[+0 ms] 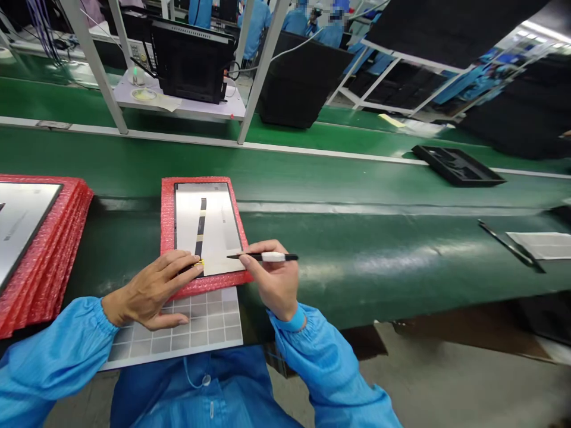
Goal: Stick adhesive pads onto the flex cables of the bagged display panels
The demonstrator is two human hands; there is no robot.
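Note:
A silver display panel (218, 223) with a dark flex cable (200, 229) lies on a red bubble-wrap sheet (168, 205). My left hand (163, 279) has its fingers stretched out, their tips resting by a small yellow patch at the cable's lower end. My right hand (276, 282) grips a slim black-and-white pen-like tool (273, 257) over the panel's lower right edge, its dark tip pointing left. Whether that tip touches the panel I cannot tell. Beneath my left hand, a sheet of grey squares (209, 321) sticks out at the bench edge.
Red-wrapped panels (66, 249) are stacked at the left. The green bench (357, 267) carries a black tray (457, 166), a dark thin tool (508, 245) and a white cloth (542, 245) toward the right. Behind stands a black monitor (191, 62) on a shelf; people in blue sit beyond.

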